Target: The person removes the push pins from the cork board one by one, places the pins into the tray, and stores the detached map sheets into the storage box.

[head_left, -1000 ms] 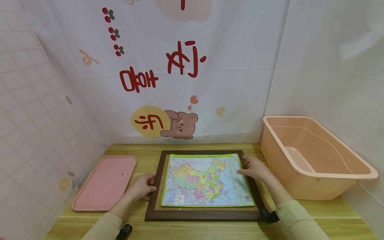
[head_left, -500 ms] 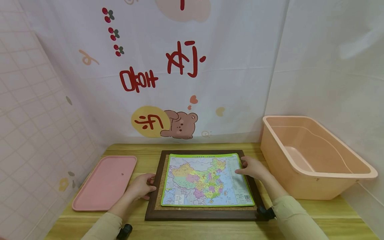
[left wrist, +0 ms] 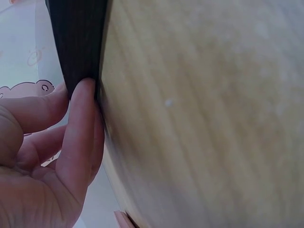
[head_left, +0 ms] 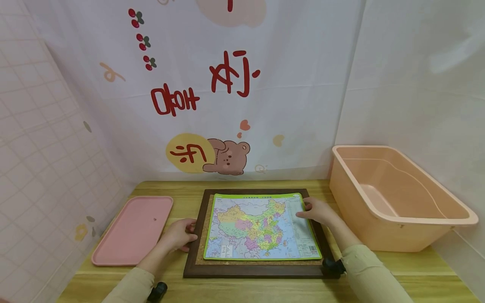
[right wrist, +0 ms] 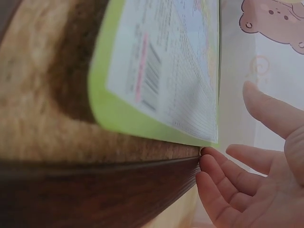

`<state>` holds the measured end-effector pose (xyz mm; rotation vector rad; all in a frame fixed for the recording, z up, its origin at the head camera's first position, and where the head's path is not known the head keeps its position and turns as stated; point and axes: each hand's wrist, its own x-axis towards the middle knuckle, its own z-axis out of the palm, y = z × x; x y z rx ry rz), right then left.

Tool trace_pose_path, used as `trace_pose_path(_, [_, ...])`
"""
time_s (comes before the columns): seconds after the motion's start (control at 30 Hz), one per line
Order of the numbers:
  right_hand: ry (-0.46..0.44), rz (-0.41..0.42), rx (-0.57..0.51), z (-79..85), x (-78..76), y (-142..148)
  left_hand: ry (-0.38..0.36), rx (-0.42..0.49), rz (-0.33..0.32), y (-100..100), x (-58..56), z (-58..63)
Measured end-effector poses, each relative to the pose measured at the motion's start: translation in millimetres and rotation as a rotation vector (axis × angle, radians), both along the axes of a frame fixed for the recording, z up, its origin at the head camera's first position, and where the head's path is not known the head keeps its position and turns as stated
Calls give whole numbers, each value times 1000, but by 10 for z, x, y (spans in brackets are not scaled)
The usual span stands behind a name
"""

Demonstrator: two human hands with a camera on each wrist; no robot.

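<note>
A map sheet with a green border (head_left: 250, 227) lies on a cork board with a dark brown wooden frame (head_left: 242, 271). My left hand (head_left: 178, 236) is at the frame's left side; in the left wrist view its thumb and fingers pinch the dark frame edge (left wrist: 78, 52). At the upper right of the board is my right hand (head_left: 320, 210). Seen from the right wrist, its thumb stands out apart, while the fingertips (right wrist: 205, 164) reach the edge of the brown frame (right wrist: 109, 194), close by a corner of the map (right wrist: 156, 118).
A pink tray (head_left: 132, 231) lies on the wooden table (head_left: 227, 292) to the left of the board. At right stands a deep peach-coloured basin (head_left: 379, 235). A white printed cloth (head_left: 295, 105) hangs behind the table.
My right hand has shifted slightly left, its thumb now a bit farther over the map. My left hand, the map and the framed board look unmoved.
</note>
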<state>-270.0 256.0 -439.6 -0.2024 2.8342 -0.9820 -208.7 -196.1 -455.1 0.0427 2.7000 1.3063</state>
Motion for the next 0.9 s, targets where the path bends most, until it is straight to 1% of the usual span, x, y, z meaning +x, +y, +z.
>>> trace_pose_path(0.2, [-19, -6, -71, -13, -15, 41, -4, 2, 1, -2, 1, -1])
trace_pose_path(0.47, [-95, -61, -192, -16, -14, 77, 0, 4, -12, -3, 9, 7])
trace_pose_path(0.67, [-139, -104, -351, 9, 10, 87, 0, 4, -12, 1, 11, 12])
trace_pose_path(0.9, [-242, -166, -498, 49, 11, 117, -6, -7, -6, 21, 23, 16])
